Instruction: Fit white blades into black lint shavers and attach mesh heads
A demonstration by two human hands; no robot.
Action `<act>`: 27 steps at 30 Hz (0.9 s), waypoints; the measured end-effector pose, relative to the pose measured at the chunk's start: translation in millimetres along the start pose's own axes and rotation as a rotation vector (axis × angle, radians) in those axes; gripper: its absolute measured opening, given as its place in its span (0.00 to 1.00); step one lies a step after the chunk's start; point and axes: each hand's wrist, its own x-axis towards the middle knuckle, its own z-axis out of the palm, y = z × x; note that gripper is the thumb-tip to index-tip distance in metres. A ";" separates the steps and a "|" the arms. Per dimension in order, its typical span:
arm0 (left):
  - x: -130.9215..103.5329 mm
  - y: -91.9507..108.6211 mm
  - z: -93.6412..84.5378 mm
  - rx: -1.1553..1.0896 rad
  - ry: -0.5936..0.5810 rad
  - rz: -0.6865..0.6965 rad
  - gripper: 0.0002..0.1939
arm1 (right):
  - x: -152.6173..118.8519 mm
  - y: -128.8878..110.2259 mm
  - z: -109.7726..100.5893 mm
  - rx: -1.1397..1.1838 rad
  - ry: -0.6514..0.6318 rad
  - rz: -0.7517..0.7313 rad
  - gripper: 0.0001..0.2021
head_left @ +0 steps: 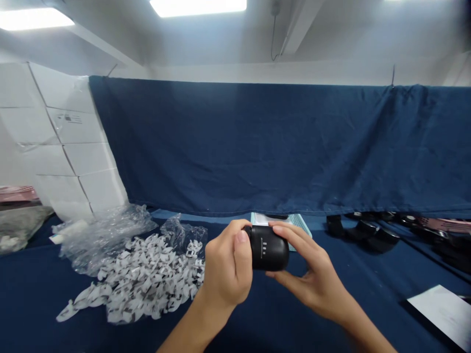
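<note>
Between my two hands, above the blue-covered table, is a black rounded cylindrical part (271, 249) with small white markings on its side. My left hand (230, 262) wraps its fingers round the part's left end, thumb lying along the near side. My right hand (312, 269) grips the rounded right end, thumb underneath and fingers on top. The part lies sideways in the hands. Its left end is mostly hidden by my left fingers. Behind it, a light-green basket (302, 225) with something dark in it is partly covered by the hands.
A heap of small white plastic pieces (150, 274) lies to the left, with clear plastic bags (114, 235) behind it. White boxes (69, 142) are stacked at far left. Black curved parts (368, 235) and a white sheet (443, 311) lie right. A blue curtain (250, 147) hangs behind.
</note>
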 end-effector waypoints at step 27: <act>2.9 6.7 1.0 -0.281 -0.072 -0.420 0.21 | -1.9 5.1 14.9 -0.203 0.143 -0.189 0.37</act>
